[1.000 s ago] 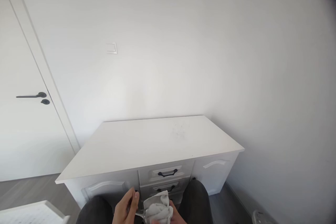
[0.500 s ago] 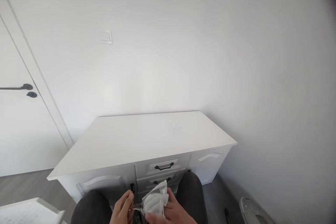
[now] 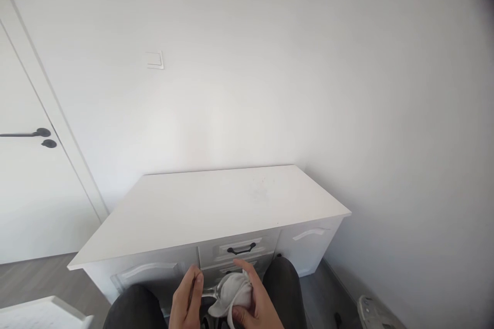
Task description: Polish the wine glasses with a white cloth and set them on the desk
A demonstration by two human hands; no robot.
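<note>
My left hand (image 3: 187,300) is closed at the foot end of a clear stemmed glass, apparently a wine glass (image 3: 210,294), which lies sideways between my hands above my lap. My right hand (image 3: 254,298) grips a crumpled white cloth (image 3: 233,293) wrapped over the bowl of the glass. Its thumb presses on the near side of the cloth, and a finger reaches along the top. Most of the bowl is hidden under the cloth, and my left fingers cover the foot.
A white cabinet (image 3: 193,205) with black handles stands ahead against the wall, faint marks on its top. My knees (image 3: 283,288) are close to its front. A white panel edge (image 3: 42,313) is at lower left, a grey-white appliance (image 3: 376,313) at lower right, a door (image 3: 23,190) at left.
My right hand has turned the cloth around the bowl, and its index finger is now raised over the top. My left hand has moved slightly up and right. The camera view has shifted slightly.
</note>
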